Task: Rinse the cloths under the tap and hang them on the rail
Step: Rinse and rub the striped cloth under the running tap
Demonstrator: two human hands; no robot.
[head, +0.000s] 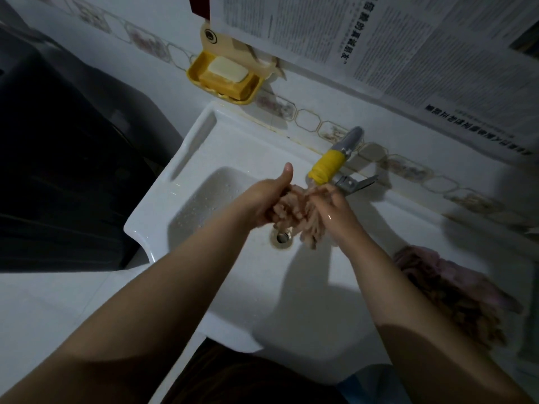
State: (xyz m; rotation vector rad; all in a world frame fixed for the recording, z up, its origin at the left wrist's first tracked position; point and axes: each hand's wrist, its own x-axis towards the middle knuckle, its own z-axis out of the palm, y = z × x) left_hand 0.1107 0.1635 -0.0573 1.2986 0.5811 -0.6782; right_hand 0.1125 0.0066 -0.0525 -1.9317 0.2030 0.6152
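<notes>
A wet, shaggy pinkish cloth (294,217) is bunched between both hands over the white sink (204,141), just under the tap (335,158) with its yellow-wrapped spout. My left hand (268,199) grips the cloth's left side, thumb sticking up. My right hand (335,211) clasps the cloth's right side, and a tail of it dangles beside the drain (281,237). A second pink shaggy cloth (455,293) lies on the sink's right rim. No rail is in view.
A yellow soap dish (201,68) holding soap bars hangs on the tiled wall above the sink's left corner. Newspaper sheets (408,48) cover the wall at upper right. A dark appliance (58,170) stands left of the sink. A white surface lies at lower left.
</notes>
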